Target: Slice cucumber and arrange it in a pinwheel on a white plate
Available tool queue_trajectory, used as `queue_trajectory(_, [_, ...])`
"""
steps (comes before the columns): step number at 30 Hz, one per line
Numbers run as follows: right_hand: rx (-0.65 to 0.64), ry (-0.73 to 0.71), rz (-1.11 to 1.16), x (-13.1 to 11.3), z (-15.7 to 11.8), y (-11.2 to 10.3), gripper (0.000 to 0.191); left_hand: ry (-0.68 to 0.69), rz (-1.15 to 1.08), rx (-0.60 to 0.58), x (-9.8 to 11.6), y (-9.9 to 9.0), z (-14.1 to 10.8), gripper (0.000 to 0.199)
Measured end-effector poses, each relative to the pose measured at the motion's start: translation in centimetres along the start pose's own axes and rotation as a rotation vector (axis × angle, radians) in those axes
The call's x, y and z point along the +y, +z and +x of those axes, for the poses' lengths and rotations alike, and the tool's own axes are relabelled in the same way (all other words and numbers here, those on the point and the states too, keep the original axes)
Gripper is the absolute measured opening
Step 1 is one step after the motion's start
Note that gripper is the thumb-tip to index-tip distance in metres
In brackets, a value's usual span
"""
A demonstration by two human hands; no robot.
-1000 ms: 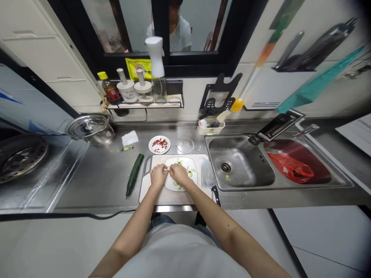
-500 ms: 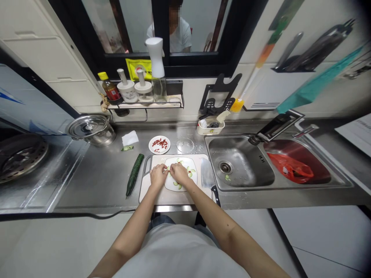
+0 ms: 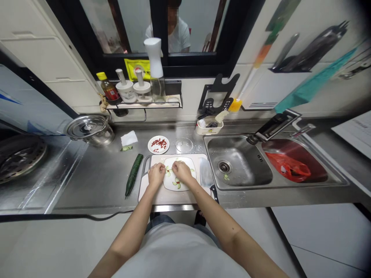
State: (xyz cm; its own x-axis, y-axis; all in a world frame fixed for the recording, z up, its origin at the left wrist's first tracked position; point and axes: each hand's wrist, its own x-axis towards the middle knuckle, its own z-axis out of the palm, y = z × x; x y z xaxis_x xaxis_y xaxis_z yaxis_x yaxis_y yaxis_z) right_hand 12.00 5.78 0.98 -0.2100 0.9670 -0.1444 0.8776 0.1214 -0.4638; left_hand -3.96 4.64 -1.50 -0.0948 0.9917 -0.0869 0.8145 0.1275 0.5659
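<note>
A white square plate (image 3: 172, 187) lies on the cutting board (image 3: 162, 199), with green cucumber slices and small red bits arranged on it. My left hand (image 3: 157, 174) is over the plate's left edge, its fingers curled together. Over the upper middle of the plate is my right hand (image 3: 181, 172), also with curled fingers. Whatever either hand pinches is too small to make out. A cleaver (image 3: 206, 173) rests on the board's right side. The whole cucumber (image 3: 134, 174) lies left of the board, and a round plate of red pieces (image 3: 158, 144) sits behind it.
The double sink (image 3: 239, 162) is on the right, with a red bag (image 3: 290, 166) in its far basin. A lidded pot (image 3: 92, 131) stands back left, near a white napkin (image 3: 129, 138). A person (image 3: 179, 34) is visible through the window.
My hands have moved slightly apart, leaving a gap between them above the plate. More of the slices near the plate's centre and left now shows. The camera view has shifted a little.
</note>
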Motion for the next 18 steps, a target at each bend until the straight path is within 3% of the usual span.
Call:
queue_trajectory(7, [0.226,0.044,0.232,4.2,-3.7,-2.4,0.02,0.045,-0.109,0.092,-1.4,-0.5,-1.5,0.015])
queue_trajectory(12, [0.233,0.143,0.256,6.9,-7.5,-2.7,0.022,0.001,-0.143,0.078,-2.6,-0.8,-2.8,0.018])
queue_trajectory(18, [0.166,0.274,0.223,7.6,-10.3,-1.9,0.025,-0.008,-0.19,0.045,-2.8,-1.2,-3.9,0.02])
